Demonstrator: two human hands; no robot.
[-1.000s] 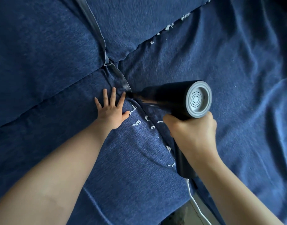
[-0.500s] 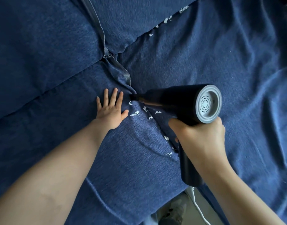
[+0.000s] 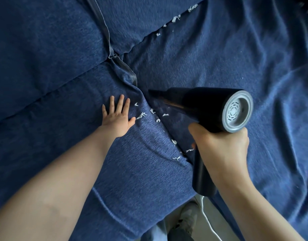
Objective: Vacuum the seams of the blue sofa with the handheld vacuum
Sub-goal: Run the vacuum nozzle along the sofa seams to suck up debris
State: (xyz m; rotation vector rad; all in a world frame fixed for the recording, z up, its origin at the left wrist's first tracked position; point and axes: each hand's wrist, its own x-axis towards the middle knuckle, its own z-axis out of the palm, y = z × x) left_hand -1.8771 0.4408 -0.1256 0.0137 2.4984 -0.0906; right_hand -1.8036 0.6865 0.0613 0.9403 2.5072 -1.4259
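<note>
Right hand (image 3: 221,150) grips the black handheld vacuum (image 3: 202,108), nozzle at the sofa seam (image 3: 167,131). Left hand (image 3: 117,117) lies flat, fingers spread, beside white paper scraps (image 3: 141,116).

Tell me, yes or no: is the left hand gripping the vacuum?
No: the left hand lies flat on the sofa cushion, while the right hand grips the vacuum.

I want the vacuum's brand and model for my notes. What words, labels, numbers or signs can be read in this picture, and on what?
None can be read.
Vacuum: no print shows on its black body or on the grey end cap, only vent slots.
Sofa: plain blue fabric, no tag or label in view.
Shoe: too blurred to tell.
</note>
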